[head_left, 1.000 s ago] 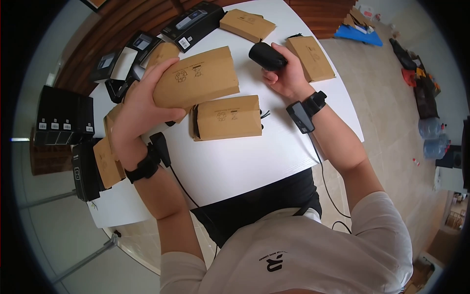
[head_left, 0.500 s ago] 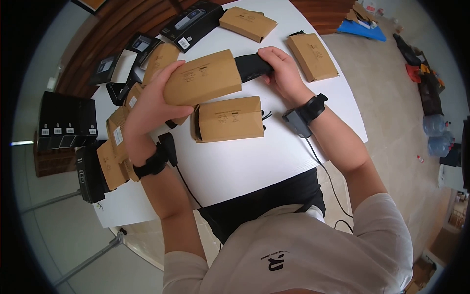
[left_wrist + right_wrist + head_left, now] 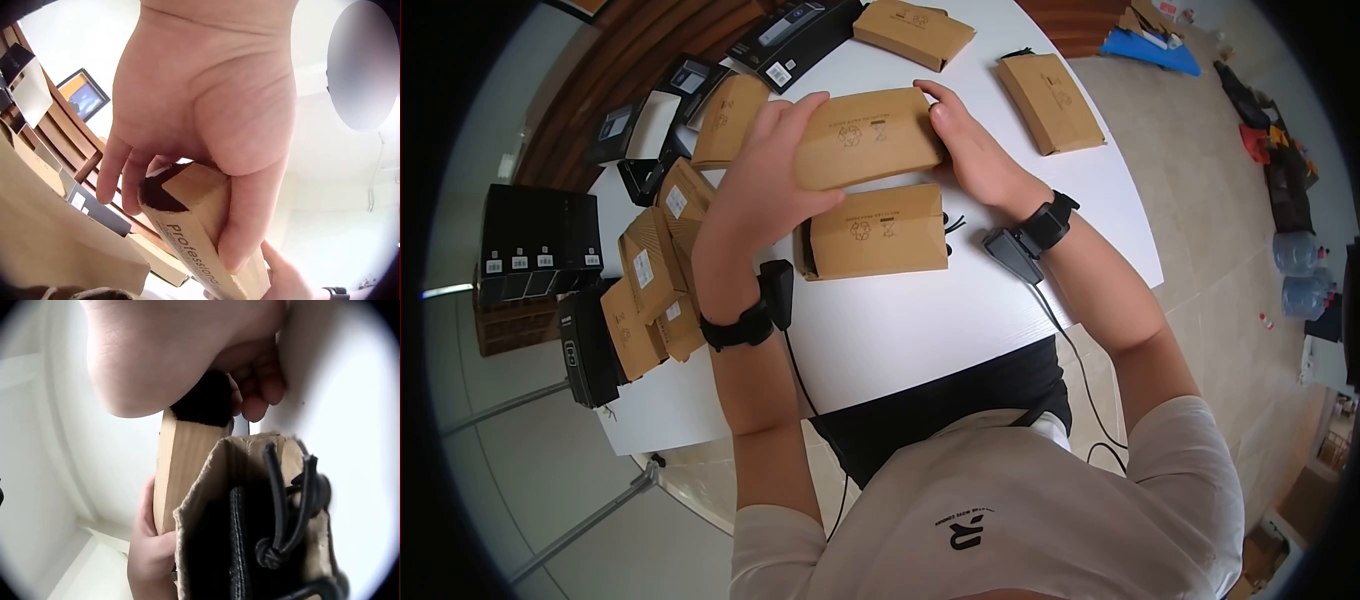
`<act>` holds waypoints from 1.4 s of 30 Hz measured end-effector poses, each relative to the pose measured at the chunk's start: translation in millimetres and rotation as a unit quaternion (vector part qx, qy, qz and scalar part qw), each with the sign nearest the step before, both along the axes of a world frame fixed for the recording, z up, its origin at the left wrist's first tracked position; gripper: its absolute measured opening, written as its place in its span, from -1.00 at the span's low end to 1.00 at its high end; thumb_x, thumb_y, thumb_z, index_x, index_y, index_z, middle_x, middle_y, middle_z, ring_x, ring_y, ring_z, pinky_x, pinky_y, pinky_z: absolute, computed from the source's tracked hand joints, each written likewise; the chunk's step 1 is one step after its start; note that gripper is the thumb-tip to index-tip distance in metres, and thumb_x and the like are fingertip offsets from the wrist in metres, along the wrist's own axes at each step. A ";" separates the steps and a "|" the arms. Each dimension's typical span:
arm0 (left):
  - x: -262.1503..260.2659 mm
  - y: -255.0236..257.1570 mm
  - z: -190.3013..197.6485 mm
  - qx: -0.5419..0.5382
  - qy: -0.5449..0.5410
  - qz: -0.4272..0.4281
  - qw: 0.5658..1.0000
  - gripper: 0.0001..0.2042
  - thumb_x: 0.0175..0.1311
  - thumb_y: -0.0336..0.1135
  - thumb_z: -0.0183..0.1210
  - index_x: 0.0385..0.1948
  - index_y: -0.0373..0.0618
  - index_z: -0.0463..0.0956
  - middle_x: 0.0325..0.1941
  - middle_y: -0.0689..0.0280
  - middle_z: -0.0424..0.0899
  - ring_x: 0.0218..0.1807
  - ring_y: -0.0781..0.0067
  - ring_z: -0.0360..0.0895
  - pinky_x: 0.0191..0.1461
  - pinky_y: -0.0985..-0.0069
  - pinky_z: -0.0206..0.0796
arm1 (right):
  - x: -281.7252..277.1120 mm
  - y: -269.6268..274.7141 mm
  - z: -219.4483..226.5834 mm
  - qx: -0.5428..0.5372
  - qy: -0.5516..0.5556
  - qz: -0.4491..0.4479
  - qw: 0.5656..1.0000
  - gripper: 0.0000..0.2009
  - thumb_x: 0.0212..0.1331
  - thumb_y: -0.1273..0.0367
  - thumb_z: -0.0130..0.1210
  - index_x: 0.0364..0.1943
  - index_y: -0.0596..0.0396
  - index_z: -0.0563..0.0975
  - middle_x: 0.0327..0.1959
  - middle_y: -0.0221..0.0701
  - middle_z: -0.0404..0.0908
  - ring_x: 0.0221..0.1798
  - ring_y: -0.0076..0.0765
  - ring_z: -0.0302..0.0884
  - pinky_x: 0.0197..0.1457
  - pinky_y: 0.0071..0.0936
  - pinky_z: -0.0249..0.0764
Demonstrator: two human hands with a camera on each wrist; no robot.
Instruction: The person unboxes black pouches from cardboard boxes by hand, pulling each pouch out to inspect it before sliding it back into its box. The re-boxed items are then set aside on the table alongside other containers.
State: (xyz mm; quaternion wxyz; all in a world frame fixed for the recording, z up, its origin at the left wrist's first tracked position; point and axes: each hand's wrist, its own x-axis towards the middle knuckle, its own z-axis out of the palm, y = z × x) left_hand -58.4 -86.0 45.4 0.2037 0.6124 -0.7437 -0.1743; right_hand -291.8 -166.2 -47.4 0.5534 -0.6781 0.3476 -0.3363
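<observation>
My left hand (image 3: 758,170) grips the left end of a brown cardboard box (image 3: 865,135), thumb along the near side and fingers over the far side. At the box's other end, my right hand (image 3: 980,150) curls round the edge, its thumb at the corner. Something black (image 3: 206,400) fills that end in the right wrist view, right under the palm; most of it is hidden. In the left wrist view the held box (image 3: 206,231) shows the printed word "Professional". Just below it on the table lies a second cardboard box (image 3: 880,232) with black cords (image 3: 275,506) at its open end.
Cardboard boxes lie at the right (image 3: 1052,103) and back (image 3: 913,32) of the white table (image 3: 880,345). More brown boxes (image 3: 650,265) pile up at the left, beside black printed boxes (image 3: 540,240). A large black box (image 3: 790,45) stands at the back.
The black thing in my right hand has gone into the end of the held box. My left hand and box have moved right, meeting the right hand.
</observation>
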 end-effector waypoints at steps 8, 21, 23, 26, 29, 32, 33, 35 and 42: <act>13.0 3.6 3.9 -0.019 0.025 0.006 0.999 -0.14 -0.17 -0.43 0.47 0.34 -0.01 0.30 0.20 0.18 0.42 0.26 0.15 0.40 0.32 0.30 0.30 | 0.4 -10.9 -9.4 0.127 -0.164 0.041 0.977 -0.50 0.42 0.15 -0.01 0.33 0.07 0.26 -0.24 -0.42 0.50 -0.42 -0.56 0.42 -0.33 -0.59 0.38; 1.0 2.1 -1.3 -0.020 -0.015 0.014 1.000 -0.15 -0.15 -0.38 0.43 0.36 -0.05 0.27 0.20 0.12 0.41 0.28 0.07 0.39 0.33 0.28 0.29 | 3.0 -12.8 -7.6 0.198 -0.183 -0.009 0.963 -0.79 0.44 0.22 0.05 -0.16 0.04 0.58 -0.40 -0.59 0.51 -0.37 -0.69 0.35 -0.25 -0.62 0.36; -2.3 2.3 1.6 -0.005 -0.021 0.017 1.000 -0.15 -0.14 -0.38 0.43 0.36 -0.05 0.26 0.22 0.11 0.40 0.28 0.06 0.38 0.34 0.29 0.29 | 2.4 -8.7 -2.9 0.180 -0.161 -0.010 0.970 -0.80 0.43 0.22 0.05 -0.16 0.03 0.58 -0.41 -0.61 0.50 -0.36 -0.69 0.35 -0.23 -0.63 0.36; -6.9 0.6 -6.2 -0.022 -0.043 0.018 0.999 -0.15 -0.11 -0.33 0.44 0.37 -0.03 0.27 0.22 0.13 0.41 0.23 0.07 0.43 0.27 0.29 0.35 | 3.3 -7.0 0.6 0.173 -0.157 -0.030 0.972 -0.81 0.39 0.22 0.09 -0.20 0.01 0.59 -0.42 -0.63 0.51 -0.35 -0.70 0.36 -0.25 -0.65 0.32; -6.7 0.1 -19.8 -0.071 -0.072 0.015 0.995 -0.16 -0.09 -0.28 0.45 0.37 -0.03 0.27 0.24 0.16 0.41 0.18 0.09 0.47 0.21 0.27 0.41 | 2.5 -15.4 -6.3 0.186 -0.192 -0.059 0.962 -0.82 0.35 0.23 0.13 -0.25 0.01 0.59 -0.41 -0.63 0.53 -0.36 -0.71 0.36 -0.30 -0.65 0.29; -8.2 2.9 -19.3 -0.108 -0.105 0.024 0.988 -0.16 -0.07 -0.23 0.45 0.37 -0.09 0.26 0.30 0.14 0.39 0.20 0.07 0.46 0.24 0.24 0.38 | 0.4 -21.1 -11.5 0.183 -0.213 -0.094 0.955 -0.84 0.34 0.25 0.13 -0.27 0.03 0.59 -0.42 -0.62 0.53 -0.37 -0.72 0.35 -0.32 -0.64 0.28; -9.0 5.2 -15.6 -0.130 -0.128 0.037 0.983 -0.16 -0.07 -0.21 0.45 0.36 -0.13 0.27 0.32 0.13 0.38 0.22 0.06 0.45 0.26 0.22 0.36 | -0.1 -22.0 -11.6 0.177 -0.217 -0.116 0.953 -0.84 0.34 0.26 0.13 -0.27 0.04 0.59 -0.43 -0.61 0.53 -0.38 -0.72 0.35 -0.33 -0.63 0.27; -14.2 10.9 0.8 -0.099 -0.114 0.013 0.988 -0.18 -0.08 -0.23 0.44 0.34 -0.14 0.28 0.29 0.09 0.40 0.24 0.03 0.43 0.30 0.23 0.32 | 0.0 -23.2 -11.0 0.168 -0.202 -0.138 0.955 -0.82 0.35 0.24 0.13 -0.25 0.03 0.59 -0.41 -0.61 0.54 -0.37 -0.72 0.36 -0.31 -0.64 0.28; -58.7 32.8 15.6 0.124 -0.183 -0.036 0.975 -0.23 -0.22 -0.27 0.46 0.21 -0.21 0.42 0.12 0.08 0.52 0.22 0.05 0.43 0.27 0.30 0.33 | 4.3 -19.4 -6.3 0.112 -0.125 -0.183 0.969 -0.77 0.29 0.25 0.20 -0.24 0.15 0.57 -0.38 -0.50 0.62 -0.39 -0.64 0.47 -0.29 -0.62 0.43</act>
